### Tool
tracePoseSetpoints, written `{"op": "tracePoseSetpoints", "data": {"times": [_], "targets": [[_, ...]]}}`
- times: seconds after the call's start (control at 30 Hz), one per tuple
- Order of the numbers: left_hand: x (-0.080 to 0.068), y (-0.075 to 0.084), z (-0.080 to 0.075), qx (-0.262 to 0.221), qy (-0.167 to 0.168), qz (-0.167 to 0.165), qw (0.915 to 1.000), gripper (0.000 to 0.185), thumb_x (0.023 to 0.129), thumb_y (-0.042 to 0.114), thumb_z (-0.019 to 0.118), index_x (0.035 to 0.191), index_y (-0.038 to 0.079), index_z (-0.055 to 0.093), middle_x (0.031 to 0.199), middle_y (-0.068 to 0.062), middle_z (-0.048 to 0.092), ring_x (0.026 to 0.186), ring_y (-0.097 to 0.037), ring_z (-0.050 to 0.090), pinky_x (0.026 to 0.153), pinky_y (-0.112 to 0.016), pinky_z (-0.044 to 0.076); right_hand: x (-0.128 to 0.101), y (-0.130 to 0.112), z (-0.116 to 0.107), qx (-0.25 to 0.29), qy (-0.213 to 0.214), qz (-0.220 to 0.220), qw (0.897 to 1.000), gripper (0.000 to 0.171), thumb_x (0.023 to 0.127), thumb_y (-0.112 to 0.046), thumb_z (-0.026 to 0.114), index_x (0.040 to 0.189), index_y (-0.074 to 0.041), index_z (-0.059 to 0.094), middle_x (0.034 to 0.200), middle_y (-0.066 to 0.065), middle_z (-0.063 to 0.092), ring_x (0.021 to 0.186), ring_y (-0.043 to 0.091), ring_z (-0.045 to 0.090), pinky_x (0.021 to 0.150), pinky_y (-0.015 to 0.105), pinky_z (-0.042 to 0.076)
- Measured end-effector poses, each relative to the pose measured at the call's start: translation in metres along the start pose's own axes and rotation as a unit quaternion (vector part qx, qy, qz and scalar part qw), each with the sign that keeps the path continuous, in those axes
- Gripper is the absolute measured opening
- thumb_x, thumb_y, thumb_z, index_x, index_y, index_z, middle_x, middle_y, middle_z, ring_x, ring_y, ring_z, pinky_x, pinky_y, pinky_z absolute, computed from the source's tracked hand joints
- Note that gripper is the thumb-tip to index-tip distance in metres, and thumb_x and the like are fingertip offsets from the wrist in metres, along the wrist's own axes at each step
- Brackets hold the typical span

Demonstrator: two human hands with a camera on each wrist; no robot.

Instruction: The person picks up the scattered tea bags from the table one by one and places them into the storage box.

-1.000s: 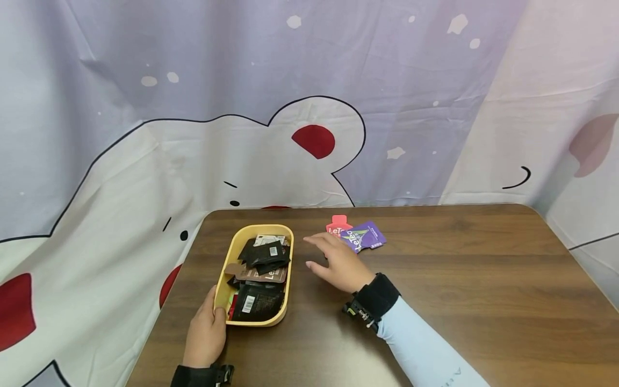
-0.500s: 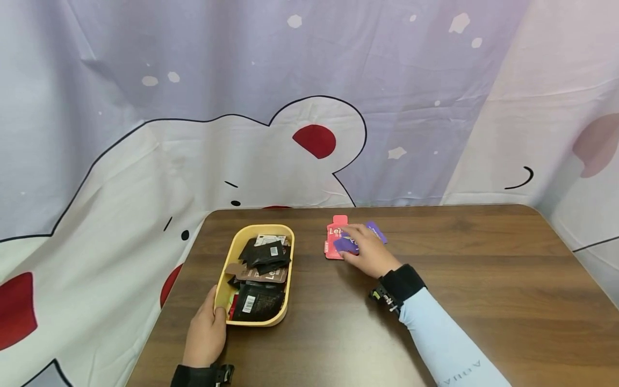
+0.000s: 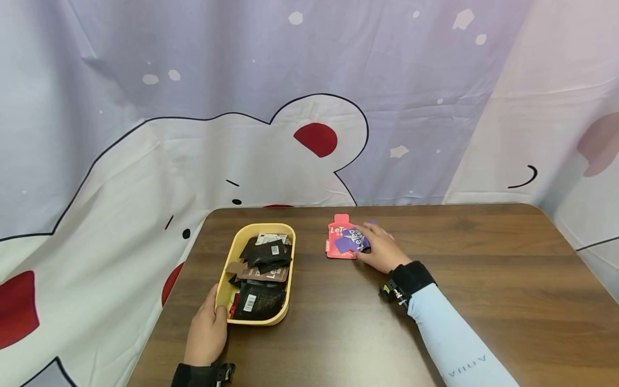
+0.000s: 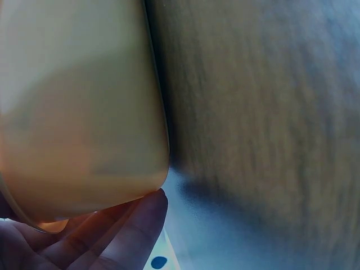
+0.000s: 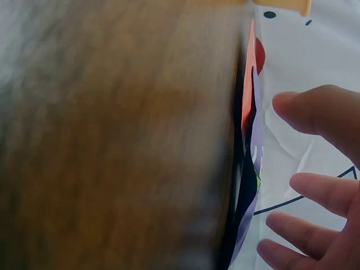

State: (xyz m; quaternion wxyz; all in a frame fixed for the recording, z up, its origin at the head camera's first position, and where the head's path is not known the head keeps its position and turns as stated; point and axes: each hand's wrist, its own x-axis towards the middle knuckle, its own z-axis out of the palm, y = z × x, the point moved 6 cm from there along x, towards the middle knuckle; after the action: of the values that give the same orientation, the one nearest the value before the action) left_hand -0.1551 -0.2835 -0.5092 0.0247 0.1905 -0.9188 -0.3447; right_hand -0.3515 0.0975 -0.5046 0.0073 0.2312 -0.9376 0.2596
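Right hand on two packets, left hand at the yellow tray

The right hand [image 3: 383,248] hides part of the purple packet [image 3: 352,240], which lies on the red packet [image 3: 337,236] under its fingertips; the fingers look relaxed, perhaps only touching. The left hand [image 3: 207,332] grips the near end of the yellow tray [image 3: 223,278], thumb over the rim.

One yellow tray [image 3: 226,269] of dark packets, one red packet [image 3: 332,244], one purple packet [image 3: 349,241], two hands.
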Motion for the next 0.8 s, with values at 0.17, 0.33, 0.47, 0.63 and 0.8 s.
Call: {"op": "tracePoseSetpoints", "data": {"times": [0.17, 0.33, 0.47, 0.63, 0.8], "targets": [[0.0000, -0.0005, 0.0003, 0.000, 0.001, 0.000, 1.0000, 0.057, 0.104, 0.012, 0.031, 0.160, 0.000, 0.023, 0.146, -0.035, 0.049, 0.122, -0.046, 0.059, 0.096, -0.062, 0.051, 0.0002, 0.0050, 0.0054, -0.009, -0.035, 0.010, 0.999, 0.083, 0.087, -0.036, 0.076, 0.156, -0.010, 0.039, 0.163, 0.025, 0.029, 0.152, 0.049, 0.022, 0.120, 0.067, 0.023], [0.0008, -0.0002, 0.0016, -0.003, -0.003, 0.000, 1.0000, 0.057, 0.105, 0.012, 0.032, 0.160, 0.001, 0.022, 0.148, -0.035, 0.046, 0.128, -0.048, 0.055, 0.100, -0.064, 0.049, -0.0008, 0.0092, 0.0094, -0.023, -0.056, 0.008, 0.998, 0.081, 0.087, -0.036, 0.075, 0.155, -0.007, 0.041, 0.162, 0.027, 0.032, 0.152, 0.050, 0.023, 0.122, 0.065, 0.022], [0.0010, -0.0001, 0.0016, -0.003, -0.003, 0.001, 1.0000, 0.057, 0.105, 0.012, 0.032, 0.160, 0.001, 0.022, 0.148, -0.035, 0.046, 0.130, -0.049, 0.054, 0.102, -0.064, 0.048, -0.0015, 0.0089, 0.0096, -0.039, -0.054, 0.005, 0.998, 0.075, 0.087, -0.033, 0.075, 0.152, -0.008, 0.046, 0.159, 0.027, 0.037, 0.150, 0.050, 0.027, 0.121, 0.065, 0.025], [0.0009, 0.0001, 0.0012, -0.003, -0.003, 0.001, 1.0000, 0.057, 0.105, 0.012, 0.032, 0.160, 0.001, 0.022, 0.148, -0.034, 0.047, 0.129, -0.049, 0.055, 0.102, -0.064, 0.048, -0.0016, 0.0072, 0.0089, -0.053, -0.047, 0.006, 0.997, 0.070, 0.089, -0.033, 0.075, 0.150, -0.010, 0.050, 0.155, 0.026, 0.042, 0.147, 0.048, 0.034, 0.118, 0.065, 0.029], [0.0003, -0.0001, 0.0005, -0.003, 0.000, 0.003, 1.0000, 0.057, 0.105, 0.012, 0.032, 0.160, 0.000, 0.022, 0.147, -0.034, 0.047, 0.128, -0.048, 0.056, 0.101, -0.064, 0.049, -0.0015, 0.0035, 0.0077, -0.056, -0.043, 0.011, 0.997, 0.068, 0.089, -0.034, 0.072, 0.148, -0.009, 0.052, 0.152, 0.025, 0.045, 0.145, 0.047, 0.038, 0.117, 0.065, 0.032]]}}
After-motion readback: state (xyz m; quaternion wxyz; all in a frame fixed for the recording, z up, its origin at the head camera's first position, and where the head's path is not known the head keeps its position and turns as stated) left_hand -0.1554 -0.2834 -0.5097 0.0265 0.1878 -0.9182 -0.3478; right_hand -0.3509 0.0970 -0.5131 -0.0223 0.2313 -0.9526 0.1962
